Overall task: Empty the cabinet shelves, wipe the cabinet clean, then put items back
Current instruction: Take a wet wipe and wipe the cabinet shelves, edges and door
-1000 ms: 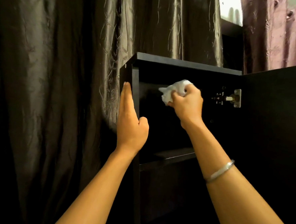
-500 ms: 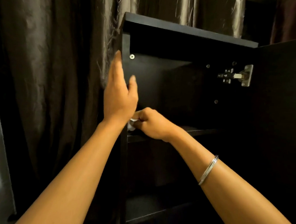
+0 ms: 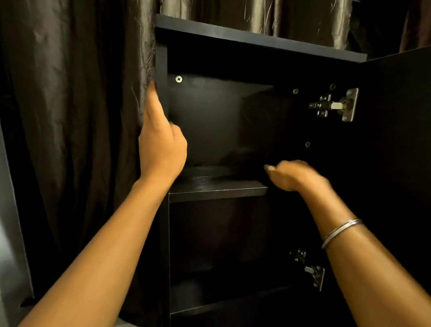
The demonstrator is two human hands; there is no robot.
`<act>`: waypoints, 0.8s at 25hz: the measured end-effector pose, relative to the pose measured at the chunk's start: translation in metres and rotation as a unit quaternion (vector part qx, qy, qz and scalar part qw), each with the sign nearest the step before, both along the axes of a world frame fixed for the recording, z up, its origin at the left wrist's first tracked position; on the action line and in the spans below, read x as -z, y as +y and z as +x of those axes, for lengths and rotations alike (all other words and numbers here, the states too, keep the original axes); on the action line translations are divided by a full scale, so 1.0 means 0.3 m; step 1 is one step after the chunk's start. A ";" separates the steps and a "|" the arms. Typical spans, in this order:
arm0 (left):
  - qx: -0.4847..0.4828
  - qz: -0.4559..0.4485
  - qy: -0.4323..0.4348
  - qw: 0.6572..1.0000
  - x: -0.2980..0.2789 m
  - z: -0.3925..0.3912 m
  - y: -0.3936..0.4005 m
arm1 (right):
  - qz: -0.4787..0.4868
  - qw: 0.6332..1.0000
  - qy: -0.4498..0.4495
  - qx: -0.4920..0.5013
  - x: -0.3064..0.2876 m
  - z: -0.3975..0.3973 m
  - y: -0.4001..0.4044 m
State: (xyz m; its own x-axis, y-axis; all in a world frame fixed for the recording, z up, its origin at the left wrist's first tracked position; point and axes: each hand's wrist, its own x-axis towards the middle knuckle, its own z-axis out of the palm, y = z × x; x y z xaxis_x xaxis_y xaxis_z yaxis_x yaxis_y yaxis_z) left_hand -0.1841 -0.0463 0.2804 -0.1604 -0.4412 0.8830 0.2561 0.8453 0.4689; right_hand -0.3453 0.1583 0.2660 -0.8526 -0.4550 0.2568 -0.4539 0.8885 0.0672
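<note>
Left hand [image 3: 159, 144] braces cabinet [image 3: 258, 42] side at frame centre, fingers straight; right hand [image 3: 297, 178] blurred over shelf [image 3: 218, 187], grip unreadable.

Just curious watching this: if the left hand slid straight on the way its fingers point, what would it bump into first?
The left hand points up along the cabinet's left side panel. Straight on, it would probably meet the overhanging top board first; the curtain hangs beside it, though depth is unclear.
</note>
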 end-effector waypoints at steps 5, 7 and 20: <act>0.001 0.002 -0.004 1.000 0.002 0.005 -0.003 | -0.085 0.958 -0.068 -0.267 0.012 0.298 -0.313; 0.007 0.007 -0.007 1.000 0.002 0.013 -0.006 | -0.110 0.931 -0.113 -0.330 0.015 0.325 -0.373; 0.054 0.027 -0.009 0.998 0.014 0.014 -0.001 | -0.090 0.961 -0.044 -0.258 0.047 0.284 -0.335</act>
State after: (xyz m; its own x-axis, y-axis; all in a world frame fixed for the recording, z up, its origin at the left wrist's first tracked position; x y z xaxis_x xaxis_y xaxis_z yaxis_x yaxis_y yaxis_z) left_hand -0.1799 -0.0467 0.2761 -0.2250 -0.4677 0.8548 0.3363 0.7860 0.5187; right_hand -0.2601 0.0577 0.2518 -0.5482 -0.7779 0.3074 -0.8337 0.5377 -0.1259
